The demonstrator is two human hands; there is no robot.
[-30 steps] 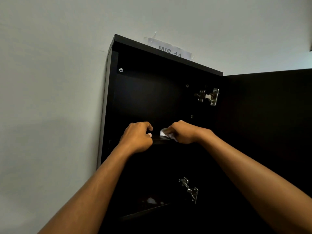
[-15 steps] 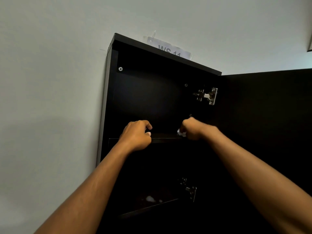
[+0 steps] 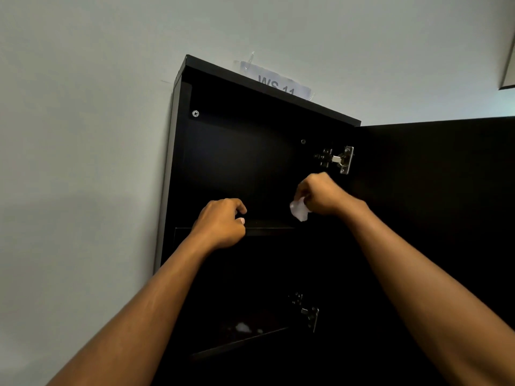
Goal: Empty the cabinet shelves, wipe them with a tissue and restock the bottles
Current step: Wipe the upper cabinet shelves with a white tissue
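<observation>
A black wall cabinet (image 3: 178, 168) stands open in front of me, and no bottles show on its dark shelves. My left hand (image 3: 221, 222) grips the front edge of the upper shelf (image 3: 267, 227), fingers curled over it. My right hand (image 3: 323, 195) is raised just above the shelf's right end and pinches a crumpled white tissue (image 3: 298, 209) that hangs below its fingers. A lower shelf (image 3: 242, 342) shows near the bottom with a small pale spot on it.
The cabinet door (image 3: 434, 190) swings open to the right on two metal hinges (image 3: 338, 159). A paper label (image 3: 278, 82) sits on the cabinet top. Plain grey wall (image 3: 83, 135) fills the left and top.
My right hand slid the tissue rightward along the upper shelf, then lifted off it near the right side. The left hand stayed on the shelf edge.
</observation>
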